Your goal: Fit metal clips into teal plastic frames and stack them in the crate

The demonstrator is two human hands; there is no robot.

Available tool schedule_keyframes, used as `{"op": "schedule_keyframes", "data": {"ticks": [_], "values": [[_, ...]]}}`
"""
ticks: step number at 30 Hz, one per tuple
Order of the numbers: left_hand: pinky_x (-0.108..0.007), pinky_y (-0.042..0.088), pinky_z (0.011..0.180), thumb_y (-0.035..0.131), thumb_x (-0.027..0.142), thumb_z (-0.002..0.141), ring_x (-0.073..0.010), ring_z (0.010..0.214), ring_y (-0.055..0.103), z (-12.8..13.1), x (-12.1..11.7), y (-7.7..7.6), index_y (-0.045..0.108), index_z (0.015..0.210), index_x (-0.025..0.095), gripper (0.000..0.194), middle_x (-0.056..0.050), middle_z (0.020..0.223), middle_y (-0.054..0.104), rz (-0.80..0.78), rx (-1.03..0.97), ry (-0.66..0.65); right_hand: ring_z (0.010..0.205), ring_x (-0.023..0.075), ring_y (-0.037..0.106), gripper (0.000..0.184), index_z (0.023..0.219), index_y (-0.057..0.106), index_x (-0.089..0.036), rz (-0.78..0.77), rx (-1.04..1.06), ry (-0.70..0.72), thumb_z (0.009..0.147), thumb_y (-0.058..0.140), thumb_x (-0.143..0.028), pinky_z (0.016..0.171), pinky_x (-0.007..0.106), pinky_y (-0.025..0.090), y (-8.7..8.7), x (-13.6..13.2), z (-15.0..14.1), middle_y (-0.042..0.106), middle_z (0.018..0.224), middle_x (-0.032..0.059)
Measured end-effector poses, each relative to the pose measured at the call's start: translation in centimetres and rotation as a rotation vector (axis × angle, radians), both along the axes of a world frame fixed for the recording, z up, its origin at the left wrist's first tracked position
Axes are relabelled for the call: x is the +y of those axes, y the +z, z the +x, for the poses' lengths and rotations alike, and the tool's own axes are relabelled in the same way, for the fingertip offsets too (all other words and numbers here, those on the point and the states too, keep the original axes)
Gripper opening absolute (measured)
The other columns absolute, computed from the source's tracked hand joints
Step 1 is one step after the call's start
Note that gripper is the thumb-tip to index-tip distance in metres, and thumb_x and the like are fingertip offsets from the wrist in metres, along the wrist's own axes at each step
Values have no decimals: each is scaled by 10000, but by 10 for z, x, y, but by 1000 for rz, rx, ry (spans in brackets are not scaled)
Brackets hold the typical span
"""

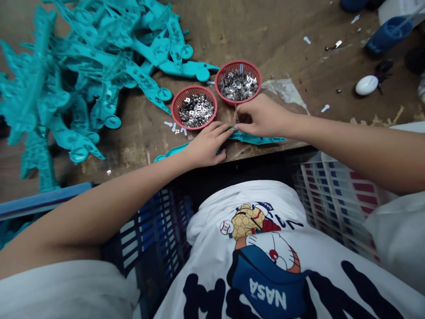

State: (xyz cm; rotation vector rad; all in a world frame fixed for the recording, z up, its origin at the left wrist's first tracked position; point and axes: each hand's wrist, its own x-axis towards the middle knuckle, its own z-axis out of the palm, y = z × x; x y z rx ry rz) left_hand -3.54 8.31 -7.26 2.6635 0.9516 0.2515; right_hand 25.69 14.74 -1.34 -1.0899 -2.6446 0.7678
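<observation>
Wooden table (pixel 252 35) across top. Teal pile (pixel 86 75), upper left. Teal part (pixel 259 139), centre, at near edge, partly under hands. Right hand (pixel 262 115) pinching slender item (pixel 235 106), too small to identify. Left hand (pixel 209 142) laid on part, fingers slightly spread. Red baskets (pixel 244 66) of metal pieces (pixel 196 110) just above. Step, apparently: fine fingertip work; calls for left steadying, right precise.

Workshop with a scuffed wooden worktop (pixel 259 26), heaped teal plastic parts (pixel 89 55), red baskets (pixel 175 113) of small metal pieces (pixel 196 110), slatted crates (pixel 332 195) below.
</observation>
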Motion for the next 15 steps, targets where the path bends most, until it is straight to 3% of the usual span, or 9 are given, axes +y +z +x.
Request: {"op": "schedule_keyframes", "data": {"ticks": [4,8,15], "values": [[-807,580,1462,762,211,1032,-533,1728,659,0,0,0,668,1843,44,833,-337,1874,694,5,-2,-5,1068,356,843,306,1329,934,-186,33,36,-5,1157,795,-396,1018,468,624,-4,2,1,926,1123,136],[-801,583,1462,764,217,1051,-535,1731,659,1,0,2,663,1851,34,827,-344,1872,693,6,16,-10,1008,304,815,266,1266,935,-181,54,48,55,1144,793,-371,987,419,601,-7,6,2,902,1057,104],[-782,569,1486,767,219,1077,-528,1726,668,2,0,7,661,1850,9,808,-355,1863,697,12,49,-19,1037,336,813,225,1255,933,-195,42,52,45,1125,799,-320,952,429,612,-3,2,6,913,1080,117]]}}
